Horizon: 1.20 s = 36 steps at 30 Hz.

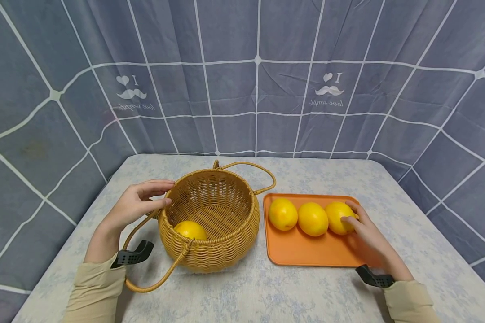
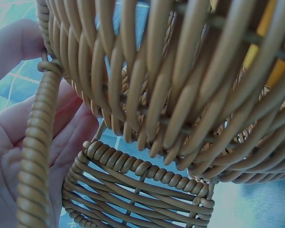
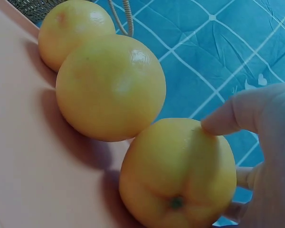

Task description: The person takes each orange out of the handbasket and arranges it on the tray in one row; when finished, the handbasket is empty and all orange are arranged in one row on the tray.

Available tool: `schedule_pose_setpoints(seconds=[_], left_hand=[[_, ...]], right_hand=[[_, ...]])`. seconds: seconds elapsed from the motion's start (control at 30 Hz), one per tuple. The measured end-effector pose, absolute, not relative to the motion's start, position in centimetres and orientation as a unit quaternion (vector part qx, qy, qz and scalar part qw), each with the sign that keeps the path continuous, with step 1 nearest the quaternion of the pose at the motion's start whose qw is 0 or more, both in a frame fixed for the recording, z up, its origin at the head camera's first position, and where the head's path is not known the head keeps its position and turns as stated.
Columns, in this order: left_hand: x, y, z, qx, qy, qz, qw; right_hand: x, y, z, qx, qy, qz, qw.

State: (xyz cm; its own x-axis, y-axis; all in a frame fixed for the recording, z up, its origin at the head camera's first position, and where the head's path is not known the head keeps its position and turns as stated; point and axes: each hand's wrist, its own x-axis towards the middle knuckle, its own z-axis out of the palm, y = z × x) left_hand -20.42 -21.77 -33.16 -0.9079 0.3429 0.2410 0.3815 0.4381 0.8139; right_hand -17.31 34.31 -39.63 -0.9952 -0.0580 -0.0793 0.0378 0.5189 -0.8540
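Observation:
The wicker basket (image 1: 226, 258), with one orange (image 1: 191, 230) inside, stands left of centre. At its left rim, my left hand (image 1: 133, 204) rests its fingertips and thumb; in the left wrist view its fingers (image 2: 80, 126) lie against the outer weave beside a handle (image 2: 38, 147). On the orange tray (image 1: 303, 253), three oranges sit in a row. My right hand (image 1: 365, 226) grips the rightmost orange (image 1: 337, 217), also large in the right wrist view, where the thumb (image 3: 228, 118) presses its top and other fingers reach round the far side. The middle orange (image 3: 109, 88) sits right beside it.
The third orange (image 1: 283, 214) lies at the tray's left end, near the basket. One basket handle (image 1: 262, 168) leans out toward the tray; another handle (image 1: 145, 287) droops in front of the left wrist. A grid-patterned curtain (image 1: 234, 89) hangs behind the table (image 1: 242, 300).

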Motion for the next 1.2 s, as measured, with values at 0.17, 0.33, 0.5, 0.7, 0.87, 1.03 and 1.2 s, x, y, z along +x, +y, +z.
schedule_pose_setpoints(seconds=[0.17,0.33,0.5,0.7,0.87,1.03,1.2], left_hand=[[-20.42,-21.77,-33.17,-0.213,-0.847,-0.486,0.019],[-20.44,-21.77,-33.19,-0.215,-0.846,-0.487,0.020],[-20.48,-21.80,-33.20,-0.217,-0.845,-0.488,0.019],[-20.48,-21.80,-33.24,-0.216,-0.845,-0.488,0.019],[-20.47,-21.79,-33.25,-0.216,-0.845,-0.489,0.021],[-20.44,-21.79,-33.22,-0.218,-0.843,-0.491,0.021],[-20.42,-21.79,-33.19,-0.218,-0.844,-0.490,0.022]], right_hand=[[-17.14,34.39,-39.79,-0.016,0.888,-0.458,0.040],[-16.95,34.39,-39.85,-0.011,0.893,-0.447,0.044],[-17.00,34.49,-40.09,-0.012,0.893,-0.448,0.049],[-17.20,34.49,-40.48,-0.034,0.890,-0.452,0.046],[-17.08,34.37,-40.54,-0.045,0.891,-0.449,0.041],[-16.88,34.34,-40.44,-0.053,0.903,-0.426,0.025],[-16.78,34.37,-40.56,-0.047,0.911,-0.410,0.018]])
